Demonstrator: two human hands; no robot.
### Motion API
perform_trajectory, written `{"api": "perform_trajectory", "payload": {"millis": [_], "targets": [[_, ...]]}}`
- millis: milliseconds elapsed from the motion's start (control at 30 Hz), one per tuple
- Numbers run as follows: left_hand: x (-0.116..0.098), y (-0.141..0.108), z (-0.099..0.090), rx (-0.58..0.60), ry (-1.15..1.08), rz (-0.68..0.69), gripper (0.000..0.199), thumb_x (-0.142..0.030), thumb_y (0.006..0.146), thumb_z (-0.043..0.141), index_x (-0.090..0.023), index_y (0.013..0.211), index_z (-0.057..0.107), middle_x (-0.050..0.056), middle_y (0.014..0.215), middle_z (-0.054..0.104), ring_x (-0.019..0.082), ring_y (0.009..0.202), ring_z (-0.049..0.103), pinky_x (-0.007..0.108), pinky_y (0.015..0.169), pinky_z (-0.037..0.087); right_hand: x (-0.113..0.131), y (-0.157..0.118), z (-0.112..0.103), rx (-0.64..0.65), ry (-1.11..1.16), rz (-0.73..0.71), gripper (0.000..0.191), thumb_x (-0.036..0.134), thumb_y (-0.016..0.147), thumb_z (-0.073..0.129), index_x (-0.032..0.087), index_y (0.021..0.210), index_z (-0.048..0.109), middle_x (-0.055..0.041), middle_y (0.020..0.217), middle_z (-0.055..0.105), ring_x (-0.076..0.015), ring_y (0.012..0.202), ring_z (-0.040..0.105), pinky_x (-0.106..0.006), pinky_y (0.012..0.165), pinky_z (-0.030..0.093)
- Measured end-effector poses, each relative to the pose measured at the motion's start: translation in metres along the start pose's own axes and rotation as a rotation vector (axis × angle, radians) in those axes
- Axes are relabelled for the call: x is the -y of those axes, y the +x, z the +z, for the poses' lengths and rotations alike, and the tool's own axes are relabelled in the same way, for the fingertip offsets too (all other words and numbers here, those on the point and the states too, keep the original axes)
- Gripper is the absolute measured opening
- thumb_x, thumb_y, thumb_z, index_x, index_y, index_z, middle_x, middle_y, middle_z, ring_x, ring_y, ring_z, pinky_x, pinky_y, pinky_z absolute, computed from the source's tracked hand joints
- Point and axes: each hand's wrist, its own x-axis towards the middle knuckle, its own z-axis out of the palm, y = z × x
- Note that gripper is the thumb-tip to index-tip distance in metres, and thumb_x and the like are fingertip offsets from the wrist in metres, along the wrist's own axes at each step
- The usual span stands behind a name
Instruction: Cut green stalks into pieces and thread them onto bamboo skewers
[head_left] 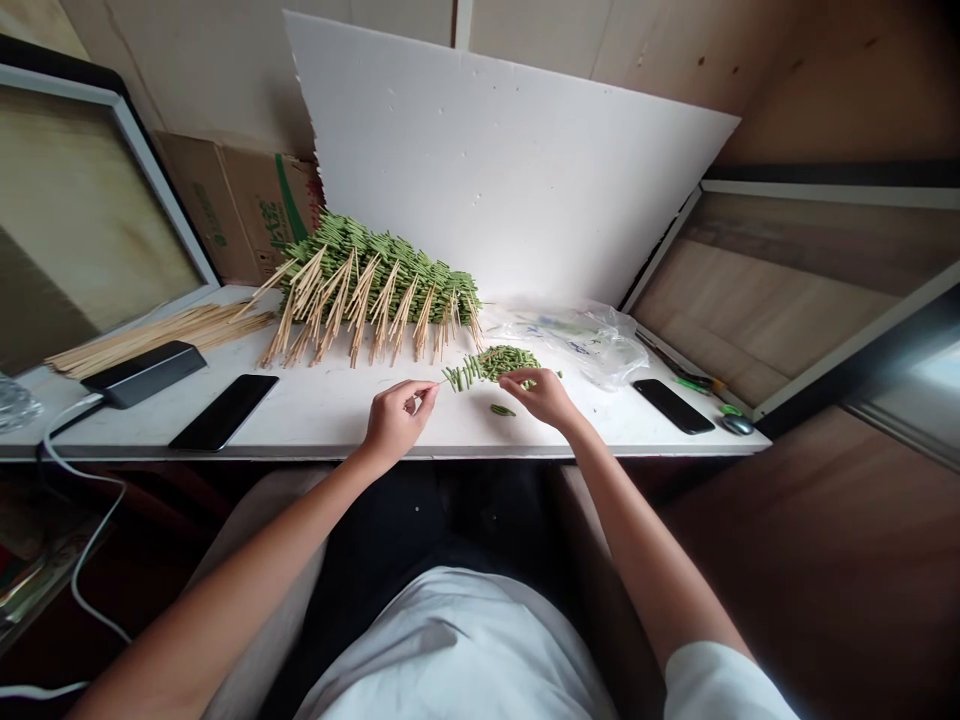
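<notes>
Pinched in my left hand [397, 422] is the near end of a thin bamboo skewer, threaded with a row of cut green bean pieces [462, 374]. The row points right, toward the fingertips of my right hand [546, 398]. Those fingers are pressed together at the front edge of a heap of cut green beans [517, 357]; what they hold is too small to make out. A few loose bean pieces [502, 410] lie on the white table just below. Behind my left hand, many filled green bean skewers [390, 262] are stacked, their bare sticks pointing forward.
Bare bamboo sticks [165, 335] lie at the left, behind a black box-shaped device [146, 368] and a phone [225, 412]. A clear plastic bag [600, 340], another phone [673, 406] and a mouse [737, 425] are at the right. A white foam board [510, 160] stands behind.
</notes>
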Motion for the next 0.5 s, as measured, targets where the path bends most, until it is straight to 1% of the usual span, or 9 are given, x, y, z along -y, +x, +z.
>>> {"api": "perform_trajectory", "payload": {"millis": [67, 133, 167, 267, 367, 433, 500], "targets": [[0.002, -0.001, 0.001, 0.007, 0.013, -0.007, 0.017, -0.027, 0.100, 0.069, -0.016, 0.100, 0.082, 0.004, 0.080, 0.077, 0.011, 0.055, 0.048, 0.026, 0.060, 0.043, -0.008, 0.000, -0.010, 0.146, -0.230, 0.027, 0.016, 0.040, 0.088, 0.083, 0.025, 0.090, 0.088, -0.0093, 0.098, 0.084, -0.0302, 0.092, 0.077, -0.039, 0.078, 0.060], [0.004, -0.003, 0.002, 0.014, 0.018, -0.006, 0.017, -0.027, 0.100, 0.069, -0.017, 0.101, 0.082, 0.004, 0.080, 0.077, 0.011, 0.055, 0.048, 0.026, 0.060, 0.044, -0.012, -0.001, -0.013, 0.253, -0.344, 0.060, 0.006, 0.031, 0.086, 0.084, 0.026, 0.086, 0.088, -0.0073, 0.092, 0.084, -0.0288, 0.087, 0.077, -0.036, 0.073, 0.058], [0.004, -0.003, 0.003, 0.018, 0.019, -0.005, 0.017, -0.027, 0.100, 0.068, -0.017, 0.101, 0.082, 0.004, 0.081, 0.077, 0.011, 0.055, 0.048, 0.026, 0.060, 0.044, -0.012, -0.001, -0.013, 0.274, -0.374, 0.067, 0.004, 0.027, 0.087, 0.084, 0.026, 0.086, 0.088, -0.0065, 0.091, 0.084, -0.0280, 0.086, 0.077, -0.035, 0.071, 0.057], [0.005, -0.005, 0.004, 0.028, 0.021, -0.002, 0.017, -0.027, 0.099, 0.068, -0.017, 0.102, 0.082, 0.004, 0.083, 0.078, 0.012, 0.056, 0.050, 0.027, 0.061, 0.044, -0.012, -0.002, -0.009, 0.254, -0.414, 0.059, 0.010, 0.021, 0.090, 0.079, 0.025, 0.090, 0.087, -0.0062, 0.092, 0.084, -0.0263, 0.086, 0.077, -0.033, 0.073, 0.057], [0.006, -0.005, 0.003, 0.032, 0.030, 0.001, 0.016, -0.027, 0.099, 0.068, -0.018, 0.102, 0.082, 0.004, 0.083, 0.078, 0.012, 0.056, 0.050, 0.027, 0.061, 0.045, -0.014, -0.002, -0.006, 0.236, -0.430, 0.034, 0.011, 0.020, 0.092, 0.076, 0.023, 0.092, 0.087, -0.0077, 0.095, 0.084, -0.0266, 0.089, 0.077, -0.034, 0.075, 0.058], [0.006, -0.004, 0.003, 0.033, 0.030, 0.000, 0.017, -0.027, 0.099, 0.068, -0.018, 0.102, 0.082, 0.003, 0.083, 0.078, 0.012, 0.056, 0.049, 0.027, 0.061, 0.045, -0.015, -0.001, -0.006, 0.213, -0.415, 0.012, 0.009, 0.024, 0.092, 0.076, 0.022, 0.092, 0.085, -0.0094, 0.095, 0.084, -0.0270, 0.088, 0.077, -0.035, 0.076, 0.059], [0.006, -0.004, 0.002, 0.032, 0.028, -0.003, 0.017, -0.027, 0.099, 0.068, -0.018, 0.102, 0.082, 0.003, 0.082, 0.078, 0.012, 0.056, 0.049, 0.027, 0.061, 0.045, -0.016, 0.001, -0.007, 0.153, -0.337, -0.004, 0.014, 0.033, 0.093, 0.077, 0.021, 0.092, 0.084, -0.0106, 0.095, 0.083, -0.0269, 0.088, 0.077, -0.036, 0.078, 0.060]]}}
